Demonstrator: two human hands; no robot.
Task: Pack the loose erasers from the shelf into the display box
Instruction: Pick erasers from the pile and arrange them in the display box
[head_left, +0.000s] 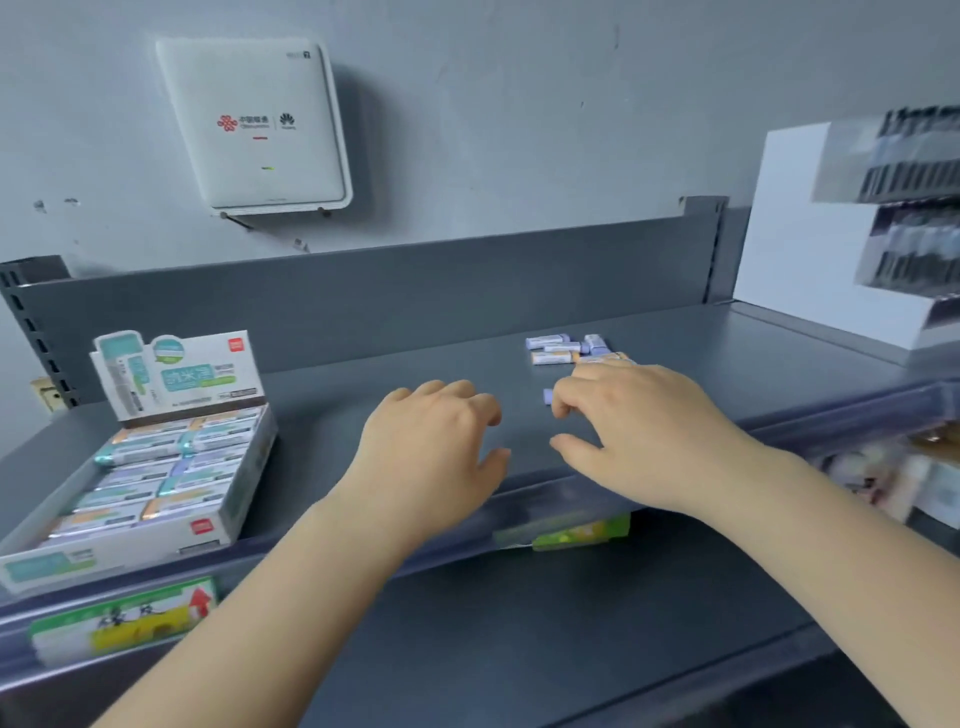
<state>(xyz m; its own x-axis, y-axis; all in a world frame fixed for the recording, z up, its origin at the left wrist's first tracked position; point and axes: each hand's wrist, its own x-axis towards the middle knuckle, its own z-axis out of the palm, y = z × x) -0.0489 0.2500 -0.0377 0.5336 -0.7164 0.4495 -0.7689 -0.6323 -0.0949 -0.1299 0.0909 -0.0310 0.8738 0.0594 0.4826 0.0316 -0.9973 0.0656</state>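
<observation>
Grey metal shelf is carrying everything, so places below are given from the display box sitting at its left end. Box is lying open, lid flap standing up at the back, rows of wrapped erasers filling it nearly full.

Loose erasers are lying in a small cluster well to the right of the box, toward the back of the shelf, some purple-wrapped, some orange-wrapped, touching one another.

Left hand is hovering palm-down over the bare shelf, right of the box and between it and the cluster, fingers curling loosely and holding nothing. Right hand is sitting just beyond it, farther from the box, at the near edge of the cluster. Its fingertips are pinching a single purple eraser, one end peeking out past the fingers. Hands are close but not touching.

White router is hanging on the wall above and right of the box. White rack, blurry stock in it, is standing at the far right end. Price tags are clipped along the front rail below the box.
</observation>
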